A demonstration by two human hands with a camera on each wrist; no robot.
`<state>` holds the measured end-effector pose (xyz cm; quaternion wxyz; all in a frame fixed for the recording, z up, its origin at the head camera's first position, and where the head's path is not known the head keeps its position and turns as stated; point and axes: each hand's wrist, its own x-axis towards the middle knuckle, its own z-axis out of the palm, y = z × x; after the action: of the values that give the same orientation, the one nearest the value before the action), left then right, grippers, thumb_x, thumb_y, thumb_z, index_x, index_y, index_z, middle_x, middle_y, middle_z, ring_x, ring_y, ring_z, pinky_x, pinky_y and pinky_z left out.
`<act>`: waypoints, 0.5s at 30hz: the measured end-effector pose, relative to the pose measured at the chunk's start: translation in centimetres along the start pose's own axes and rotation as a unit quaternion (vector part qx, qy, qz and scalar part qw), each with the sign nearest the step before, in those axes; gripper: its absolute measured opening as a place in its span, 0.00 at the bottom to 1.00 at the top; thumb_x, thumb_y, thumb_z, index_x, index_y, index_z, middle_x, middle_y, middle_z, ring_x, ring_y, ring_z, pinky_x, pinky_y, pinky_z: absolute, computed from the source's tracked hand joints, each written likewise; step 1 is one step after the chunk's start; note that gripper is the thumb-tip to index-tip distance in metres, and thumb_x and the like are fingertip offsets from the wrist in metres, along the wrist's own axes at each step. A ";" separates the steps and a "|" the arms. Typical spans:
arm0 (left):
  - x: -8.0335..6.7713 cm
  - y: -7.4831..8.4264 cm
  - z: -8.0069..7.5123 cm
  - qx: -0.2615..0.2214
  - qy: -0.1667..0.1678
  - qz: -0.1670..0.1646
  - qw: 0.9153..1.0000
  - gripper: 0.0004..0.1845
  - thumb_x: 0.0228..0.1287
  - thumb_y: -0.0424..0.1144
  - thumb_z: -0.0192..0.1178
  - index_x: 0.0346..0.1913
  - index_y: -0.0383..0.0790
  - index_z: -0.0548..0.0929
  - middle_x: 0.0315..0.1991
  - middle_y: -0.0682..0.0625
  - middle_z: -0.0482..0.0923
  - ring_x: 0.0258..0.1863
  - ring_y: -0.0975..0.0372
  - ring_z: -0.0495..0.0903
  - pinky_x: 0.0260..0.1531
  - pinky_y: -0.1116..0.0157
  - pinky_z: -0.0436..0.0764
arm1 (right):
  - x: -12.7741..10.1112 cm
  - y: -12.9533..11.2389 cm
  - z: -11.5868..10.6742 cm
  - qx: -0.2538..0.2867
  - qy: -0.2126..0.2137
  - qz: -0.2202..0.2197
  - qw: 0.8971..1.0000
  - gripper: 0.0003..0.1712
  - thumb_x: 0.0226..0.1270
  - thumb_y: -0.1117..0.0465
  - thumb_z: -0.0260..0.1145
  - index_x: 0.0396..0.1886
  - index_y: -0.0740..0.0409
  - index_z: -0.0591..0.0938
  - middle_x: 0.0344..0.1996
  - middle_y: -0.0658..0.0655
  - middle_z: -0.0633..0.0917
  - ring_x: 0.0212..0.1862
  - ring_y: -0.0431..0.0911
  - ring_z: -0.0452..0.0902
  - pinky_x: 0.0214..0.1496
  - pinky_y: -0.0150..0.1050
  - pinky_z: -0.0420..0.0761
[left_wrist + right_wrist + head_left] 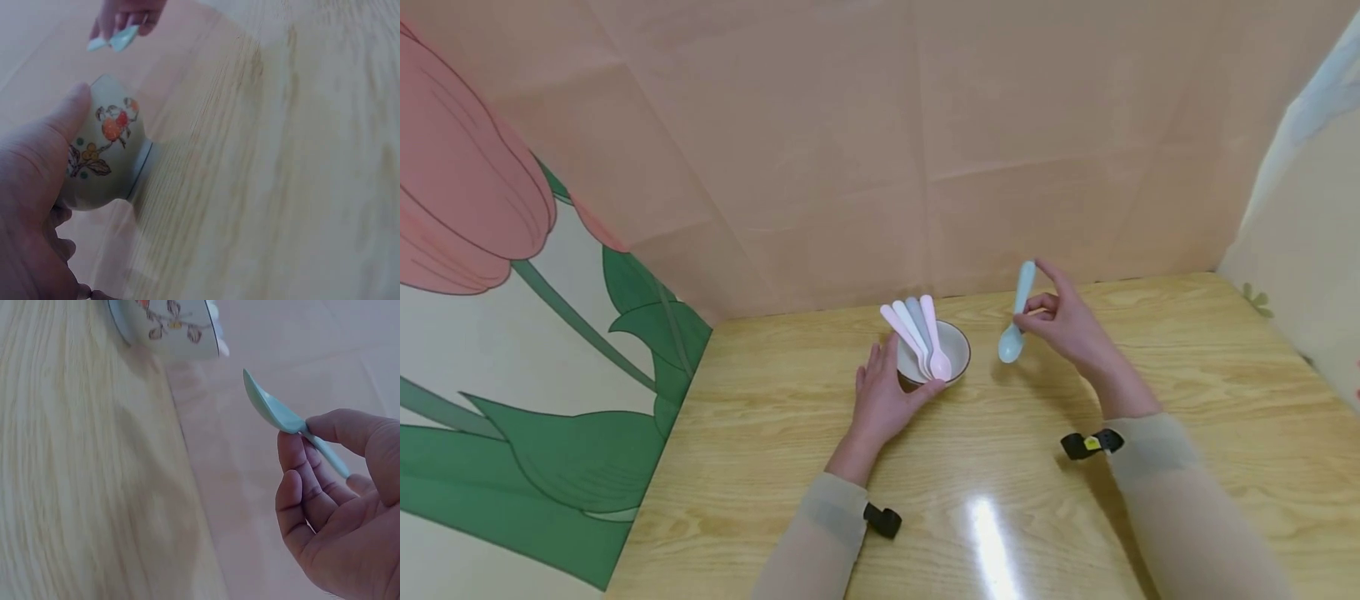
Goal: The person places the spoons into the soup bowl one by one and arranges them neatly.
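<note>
A white bowl (956, 340) with a dark rim stands on the table, holding several spoons (929, 327) in pink, white and grey, their handles leaning over the far rim. My left hand (883, 395) grips the bowl from its left, thumb on the near side. In the left wrist view the bowl's outer wall (94, 159) shows painted orange fruit and leaves. To the right of the bowl, my right hand (1070, 330) pinches a light blue spoon (1011, 343) between thumb and fingers, above the table. Its bowl end points down and its handle up; in the right wrist view the thumb presses near the spoon's neck (304, 430).
The wood-grain table (737, 433) ends at a pinkish-brown covering (820, 167) behind the bowl. On the left is a panel with a printed tulip (467, 158), and on the right a pale wall (1307, 225). Black straps (1090, 443) sit at both wrists.
</note>
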<state>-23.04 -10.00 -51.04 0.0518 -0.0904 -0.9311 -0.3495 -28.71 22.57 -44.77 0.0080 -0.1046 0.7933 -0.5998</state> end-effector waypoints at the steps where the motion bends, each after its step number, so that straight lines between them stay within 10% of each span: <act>1: 0.0 0.0 0.0 0.000 0.001 0.001 1.000 0.65 0.64 0.79 0.67 0.91 0.50 0.49 0.89 0.44 0.55 0.88 0.41 0.49 0.80 0.29 0.49 | 0.1 -0.2 0.3 0.007 -0.002 -0.002 1.000 0.63 0.77 0.69 0.73 0.94 0.45 0.40 0.47 0.61 0.87 0.42 0.43 0.89 0.54 0.26 0.80; 15: 0.2 0.2 0.3 0.011 -0.004 0.001 1.000 0.64 0.65 0.79 0.66 0.91 0.50 0.49 0.89 0.44 0.56 0.88 0.41 0.49 0.80 0.29 0.50 | 1.3 -2.3 4.0 0.045 -0.035 -0.019 0.998 0.64 0.75 0.71 0.74 0.94 0.46 0.41 0.44 0.67 0.85 0.40 0.50 0.90 0.52 0.32 0.85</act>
<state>-23.17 -9.67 -51.10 0.0496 -0.0925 -0.9351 -0.3384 -29.06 17.91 -43.54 0.0296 -0.1402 0.7627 -0.6307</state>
